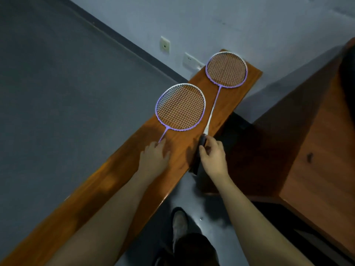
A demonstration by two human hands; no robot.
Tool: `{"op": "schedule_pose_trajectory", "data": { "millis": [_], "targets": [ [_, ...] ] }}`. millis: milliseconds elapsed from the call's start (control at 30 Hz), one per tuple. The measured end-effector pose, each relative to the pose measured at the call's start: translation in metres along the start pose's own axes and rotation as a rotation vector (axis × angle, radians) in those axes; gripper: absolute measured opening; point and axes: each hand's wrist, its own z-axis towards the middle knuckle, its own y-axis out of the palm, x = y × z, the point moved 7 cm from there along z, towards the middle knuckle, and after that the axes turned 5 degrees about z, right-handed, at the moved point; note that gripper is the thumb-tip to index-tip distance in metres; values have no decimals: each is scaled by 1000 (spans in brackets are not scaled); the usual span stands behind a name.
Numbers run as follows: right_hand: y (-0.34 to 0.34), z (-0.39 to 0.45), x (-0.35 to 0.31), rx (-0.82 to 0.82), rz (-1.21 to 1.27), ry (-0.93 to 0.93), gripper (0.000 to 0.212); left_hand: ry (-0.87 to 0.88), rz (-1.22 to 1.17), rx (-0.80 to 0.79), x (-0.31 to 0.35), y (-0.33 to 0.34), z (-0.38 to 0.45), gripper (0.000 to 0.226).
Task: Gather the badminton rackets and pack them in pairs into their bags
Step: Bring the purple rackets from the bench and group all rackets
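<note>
Head view: two rackets lie on a long wooden bench (119,169) that runs from the lower left up to the wall. The near racket (180,106) has a purple and white frame; its head rests on the bench and juts a little past the left edge, and its thin purple shaft slants down to the left hand (154,157). That hand lies palm down over the shaft, fingers loosely bent, fingertips at the spot where the shaft disappears beneath them. Whether the fingers grip the shaft or only rest on it cannot be told, since the hand covers the contact.

The far racket (226,69) lies with its head near the far end of the bench, close to the wall. Its shaft, purple near the head and white lower down, runs down to a black handle (202,143) at the right edge of the bench. The right hand (213,156) curls around this handle, thumb on the left side and fingers wrapped over the top, gripping it.

Two sockets (165,45) sit on the grey wall behind the bench. A wooden desk (317,150) stands to the right. Below, between the forearms, a shoe (179,225) stands on the dark glossy floor.
</note>
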Motion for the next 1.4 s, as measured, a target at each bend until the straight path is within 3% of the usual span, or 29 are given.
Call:
{"op": "schedule_pose_trajectory", "data": {
  "millis": [300, 467, 600, 700, 967, 1200, 1400],
  "targets": [
    [51, 65, 54, 19, -196, 45, 78, 28, 9, 162, -9, 21, 65, 55],
    [57, 67, 55, 73, -93, 36, 72, 117, -72, 264, -9, 25, 67, 37],
    [49, 56, 44, 98, -46, 53, 68, 122, -154, 253, -4, 12, 54, 36],
    [30, 40, 19, 136, -30, 41, 64, 138, -150, 259, 6, -17, 36, 38],
    [-41, -47, -64, 197, 21, -103, 53, 218, -132, 452, 47, -126, -48, 37],
    [-133, -165, -129, 283, 61, -265, 58, 336, -339, 629, 93, -209, -153, 36],
    [-206, -238, -138, 387, 18, -316, 56, 353, -327, 574, 153, -236, -235, 37]
  ]
}}
